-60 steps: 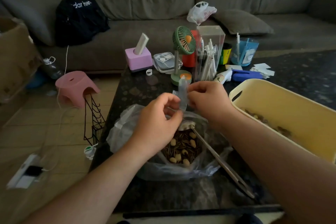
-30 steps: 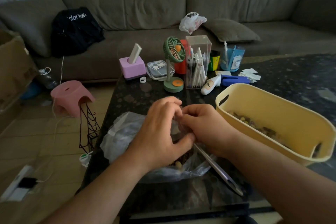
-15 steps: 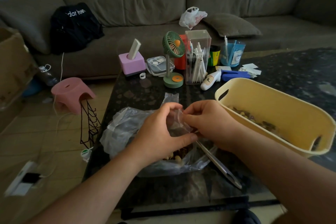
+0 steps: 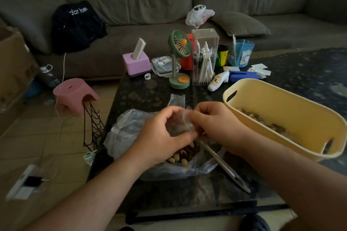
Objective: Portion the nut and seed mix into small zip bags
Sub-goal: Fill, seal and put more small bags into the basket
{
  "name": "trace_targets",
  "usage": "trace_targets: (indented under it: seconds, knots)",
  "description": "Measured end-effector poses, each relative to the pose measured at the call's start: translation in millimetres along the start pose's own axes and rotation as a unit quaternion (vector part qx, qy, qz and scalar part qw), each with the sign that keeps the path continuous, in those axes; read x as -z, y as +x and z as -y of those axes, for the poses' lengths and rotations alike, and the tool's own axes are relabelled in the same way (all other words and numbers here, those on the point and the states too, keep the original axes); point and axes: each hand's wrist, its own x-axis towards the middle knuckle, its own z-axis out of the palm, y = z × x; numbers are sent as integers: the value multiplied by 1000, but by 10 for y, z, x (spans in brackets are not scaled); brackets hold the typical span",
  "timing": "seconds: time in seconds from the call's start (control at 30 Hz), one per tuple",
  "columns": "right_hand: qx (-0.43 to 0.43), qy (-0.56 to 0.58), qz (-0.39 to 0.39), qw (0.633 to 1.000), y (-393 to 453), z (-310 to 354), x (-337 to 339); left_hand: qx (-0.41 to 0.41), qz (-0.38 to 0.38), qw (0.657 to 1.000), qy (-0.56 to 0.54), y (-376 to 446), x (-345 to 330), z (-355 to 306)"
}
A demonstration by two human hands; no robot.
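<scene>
A small clear zip bag (image 4: 181, 122) is held between both hands above a large clear plastic bag (image 4: 129, 129) of nut and seed mix (image 4: 183, 154). My left hand (image 4: 159, 137) pinches the small bag's left side with curled fingers. My right hand (image 4: 212, 125) pinches its right side at the opening. Another clear bag's edge (image 4: 177, 99) sticks up behind the hands. A metal spoon handle (image 4: 225, 169) runs out of the big bag toward the lower right; its bowl is hidden.
A yellow tub (image 4: 293, 103) holding filled portions stands at the right on the dark table (image 4: 142, 95). Behind are a green desk fan (image 4: 179, 60), a clear pen box (image 4: 204, 56), a purple holder (image 4: 136, 64) and a blue cup (image 4: 241, 53). A pink stool (image 4: 74, 93) stands on the floor left.
The hands lowered the small bag from up near the fan to just over the big bag, and now hold its mouth apart between them.
</scene>
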Motion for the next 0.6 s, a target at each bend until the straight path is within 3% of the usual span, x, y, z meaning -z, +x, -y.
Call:
trace_targets:
  seconds: [0.1,0.17,0.23,0.3,0.37,0.6]
  knots:
    - [16,-28,8,999,66,-35,97,37,10,999,-4,27,105,44]
    - [56,-194,65,977,99,-168,183,67,54,996,20,20,180,86]
    - [95,-377,151,909,99,-328,238,87,102,989,67,-17,205,136]
    - [103,-482,197,847,100,-490,270,88,134,977,140,-75,199,175]
    - [115,-513,192,828,138,-636,314,84,163,963,199,-147,184,212]
    - [197,-494,171,829,168,-814,322,45,226,929,289,-289,122,326]
